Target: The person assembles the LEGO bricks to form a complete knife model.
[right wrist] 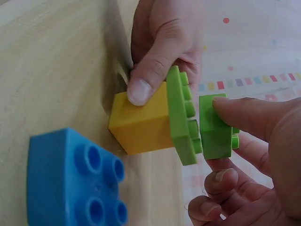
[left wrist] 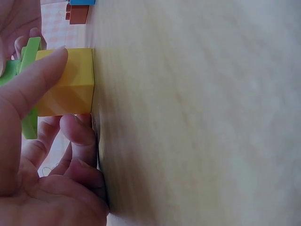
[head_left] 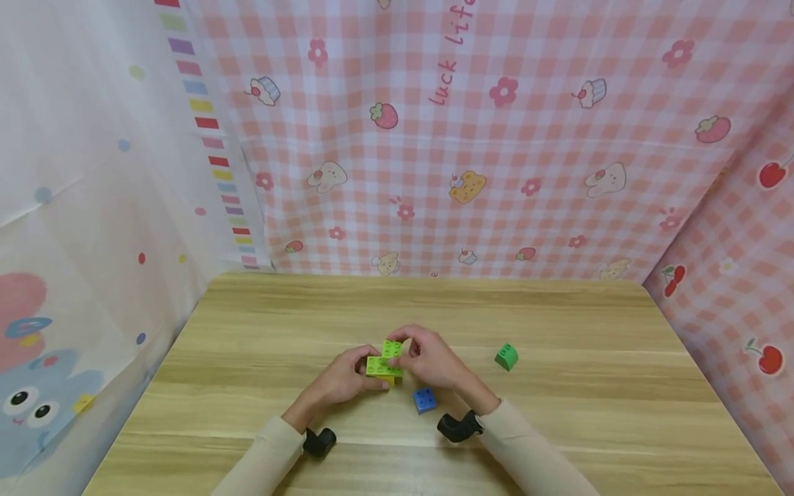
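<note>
My left hand (head_left: 344,375) holds a yellow block (left wrist: 75,84) low at the wooden table, thumb on one side. On top of the yellow block sits a flat lime-green studded plate (right wrist: 182,117), wider than the block. My right hand (head_left: 433,357) pinches a small green brick (right wrist: 215,126) between thumb and fingers. That brick is right over the plate's studs; whether the two touch, I cannot tell. Close to my right hand, a blue brick (head_left: 424,400) with studs up rests on the table.
A green brick with a curved top (head_left: 506,357) lies to the right on the wooden table (head_left: 558,441). In the left wrist view, a reddish-brown brick (left wrist: 79,14) shows beside something blue. Printed cloths hang behind the table and at both sides.
</note>
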Tool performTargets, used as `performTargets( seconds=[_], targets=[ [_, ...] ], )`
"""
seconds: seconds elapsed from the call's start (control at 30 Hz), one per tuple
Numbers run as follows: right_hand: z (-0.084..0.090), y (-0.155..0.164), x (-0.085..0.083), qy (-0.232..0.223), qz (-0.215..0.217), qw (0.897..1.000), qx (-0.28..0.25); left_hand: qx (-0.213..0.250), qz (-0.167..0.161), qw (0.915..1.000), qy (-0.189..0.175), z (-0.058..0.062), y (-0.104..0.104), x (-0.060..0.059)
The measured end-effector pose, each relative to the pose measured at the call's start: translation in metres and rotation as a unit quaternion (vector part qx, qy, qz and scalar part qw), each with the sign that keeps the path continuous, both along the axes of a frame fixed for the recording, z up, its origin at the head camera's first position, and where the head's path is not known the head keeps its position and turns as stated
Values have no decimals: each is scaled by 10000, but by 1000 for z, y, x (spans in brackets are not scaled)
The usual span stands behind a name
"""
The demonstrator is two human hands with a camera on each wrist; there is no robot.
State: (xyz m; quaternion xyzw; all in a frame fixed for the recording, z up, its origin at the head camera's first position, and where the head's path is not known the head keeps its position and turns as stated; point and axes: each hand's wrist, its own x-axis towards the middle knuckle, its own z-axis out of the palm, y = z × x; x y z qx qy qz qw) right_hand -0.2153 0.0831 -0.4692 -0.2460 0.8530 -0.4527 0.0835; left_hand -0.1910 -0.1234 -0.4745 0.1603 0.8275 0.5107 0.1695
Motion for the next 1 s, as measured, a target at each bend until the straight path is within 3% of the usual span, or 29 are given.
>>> performTargets(
  seconds=[1.0],
  targets=[
    [-6,-8,11,-124,132,9996,-210,27,-40,10000,-55,2,-1,1]
  ],
)
